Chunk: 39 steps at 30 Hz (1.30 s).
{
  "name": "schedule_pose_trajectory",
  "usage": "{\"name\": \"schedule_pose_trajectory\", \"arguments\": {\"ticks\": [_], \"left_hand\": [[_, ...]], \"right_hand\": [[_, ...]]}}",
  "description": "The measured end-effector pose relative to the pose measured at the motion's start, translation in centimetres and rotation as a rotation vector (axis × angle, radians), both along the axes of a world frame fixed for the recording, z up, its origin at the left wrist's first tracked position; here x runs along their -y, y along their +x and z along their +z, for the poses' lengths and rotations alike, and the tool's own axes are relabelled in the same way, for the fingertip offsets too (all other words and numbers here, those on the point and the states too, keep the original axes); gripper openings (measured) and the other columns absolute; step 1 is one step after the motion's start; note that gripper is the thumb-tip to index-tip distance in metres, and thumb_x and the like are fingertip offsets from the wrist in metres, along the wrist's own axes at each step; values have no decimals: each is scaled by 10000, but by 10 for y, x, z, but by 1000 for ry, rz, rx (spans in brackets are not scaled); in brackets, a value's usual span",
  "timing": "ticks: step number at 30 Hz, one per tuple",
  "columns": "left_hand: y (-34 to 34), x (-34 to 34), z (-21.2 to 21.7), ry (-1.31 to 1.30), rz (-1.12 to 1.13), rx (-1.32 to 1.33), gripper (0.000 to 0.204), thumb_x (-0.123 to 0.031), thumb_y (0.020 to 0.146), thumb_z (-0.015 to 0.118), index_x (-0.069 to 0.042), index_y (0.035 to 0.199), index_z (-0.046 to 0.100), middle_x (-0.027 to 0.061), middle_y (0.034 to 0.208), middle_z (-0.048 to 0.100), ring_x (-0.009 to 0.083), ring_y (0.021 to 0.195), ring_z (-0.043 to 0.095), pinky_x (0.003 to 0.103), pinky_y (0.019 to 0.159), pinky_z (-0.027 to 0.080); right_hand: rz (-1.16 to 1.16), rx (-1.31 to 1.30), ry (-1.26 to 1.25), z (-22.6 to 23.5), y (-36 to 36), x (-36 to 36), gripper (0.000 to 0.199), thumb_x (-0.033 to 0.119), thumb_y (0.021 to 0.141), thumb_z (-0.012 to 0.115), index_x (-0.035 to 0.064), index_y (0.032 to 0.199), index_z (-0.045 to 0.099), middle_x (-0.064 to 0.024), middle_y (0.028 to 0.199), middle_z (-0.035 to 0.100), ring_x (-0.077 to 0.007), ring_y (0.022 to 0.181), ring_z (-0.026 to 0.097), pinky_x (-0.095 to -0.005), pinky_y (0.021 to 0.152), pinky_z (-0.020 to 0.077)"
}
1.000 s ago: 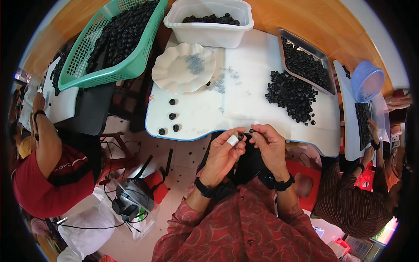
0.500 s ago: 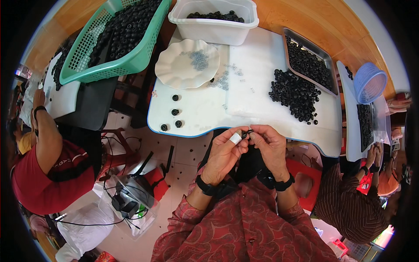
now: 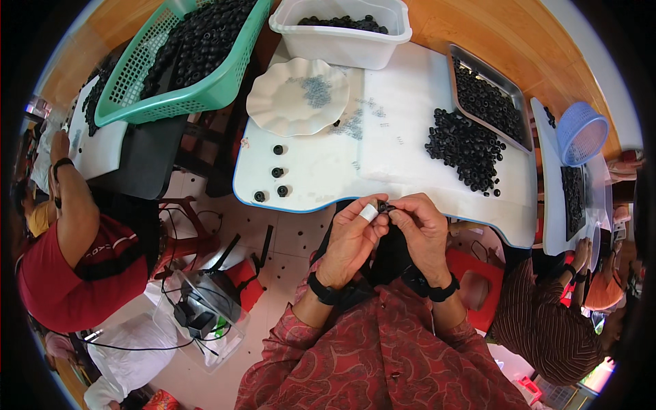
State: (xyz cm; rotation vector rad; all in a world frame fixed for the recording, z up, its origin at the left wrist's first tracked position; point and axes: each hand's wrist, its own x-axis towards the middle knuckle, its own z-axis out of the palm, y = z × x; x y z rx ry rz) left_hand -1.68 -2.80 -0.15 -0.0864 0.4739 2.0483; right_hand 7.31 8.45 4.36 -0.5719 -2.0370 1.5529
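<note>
Just off the table's front edge, my left hand (image 3: 350,239) and my right hand (image 3: 425,229) meet fingertip to fingertip. Both pinch a small black plastic part (image 3: 383,206), mostly covered by the fingers, so whether it is one piece or two I cannot tell. White tape (image 3: 369,212) wraps a digit of my left hand. Several black round fittings (image 3: 277,173) stand apart on the table to the left of my hands. A heap of small black rings (image 3: 465,150) lies to the right, beyond my right hand.
A scalloped cream plate (image 3: 263,102) holds tiny silvery spring-like pieces, others scattered beside it. Behind stand a white tub (image 3: 342,51) and a metal tray (image 3: 525,137) of black parts. A green basket (image 3: 147,115) is at far left. Co-workers sit on both sides.
My fingertips have drawn slightly closer around the black part, and my right fingers have shifted a little. The whole view has moved slightly. The fittings and heap stay in place on the table.
</note>
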Motion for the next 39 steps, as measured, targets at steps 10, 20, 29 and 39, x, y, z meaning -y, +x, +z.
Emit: {"name": "schedule_pose_trajectory", "arguments": {"ticks": [10,20,29,39], "left_hand": [[-1,0,-2,-23,6,-39,247,-62,998,548,49,1210,611,65,981,659,113,799,619,248,722,535],[0,0,-2,-48,25,-56,253,-61,1001,543,48,1220,609,62,983,661,115,805,619,247,721,534],[3,0,1,-85,56,-97,256,-66,994,566,42,1220,621,51,986,653,118,814,617,250,724,531],[3,1,4,-134,96,-251,240,-42,980,585,29,1203,635,59,1018,644,128,827,637,254,737,553]], "right_hand": [[-10,11,27,-2,-4,2,117,-51,877,665,-5,983,674,-78,939,649,-141,851,655,-251,752,523],[-11,29,93,-1,-5,3,123,-56,880,663,-12,994,668,-83,946,646,-144,835,666,-250,730,533],[-30,53,136,2,-4,4,129,-66,870,661,-24,992,662,-97,943,651,-157,833,677,-258,729,536],[-40,36,203,7,-4,8,144,-74,857,671,-20,990,664,-111,935,649,-175,804,684,-270,699,543]]}}
